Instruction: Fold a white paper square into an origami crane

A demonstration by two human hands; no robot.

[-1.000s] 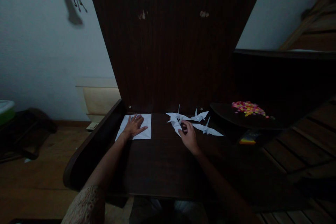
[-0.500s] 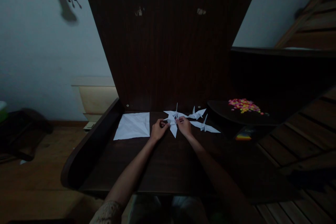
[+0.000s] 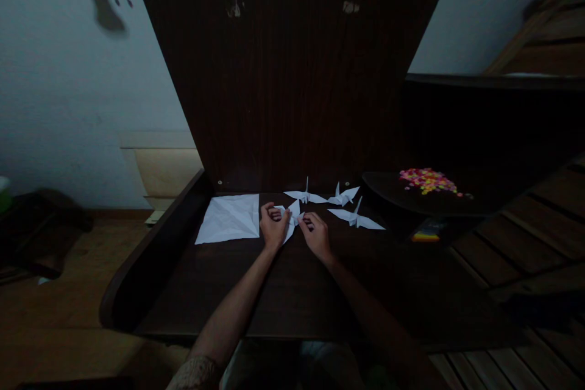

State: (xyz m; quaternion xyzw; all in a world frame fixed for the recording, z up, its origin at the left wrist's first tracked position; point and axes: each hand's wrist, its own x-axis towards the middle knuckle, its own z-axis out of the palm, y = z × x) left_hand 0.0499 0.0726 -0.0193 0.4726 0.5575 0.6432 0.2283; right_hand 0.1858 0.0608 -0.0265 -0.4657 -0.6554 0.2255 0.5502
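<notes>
Between my two hands is a white paper crane [image 3: 293, 209], partly covered by my fingers. My left hand [image 3: 273, 226] pinches its left side with thumb and fingers. On the other side, my right hand [image 3: 315, 233] grips a pointed tip of the same crane. Behind my hands stands another folded crane [image 3: 306, 195], with a second crane [image 3: 340, 196] to its right. A third crane [image 3: 355, 218] rests nearer, right of my right hand, its wings spread. Left of my left hand lies a creased white sheet of paper [image 3: 230, 218].
The dark wooden desk [image 3: 292, 292] has a raised side edge [image 3: 150, 250] at left and a tall back panel [image 3: 292, 85]. On a shelf [image 3: 381, 192] at right lies a heap of small colourful pieces [image 3: 428, 180]. A rainbow-coloured item [image 3: 425, 236] sits below it.
The held crane has turned and moved slightly left, away from the cranes behind it. My right hand has shifted down and left. The view has tilted a little.
</notes>
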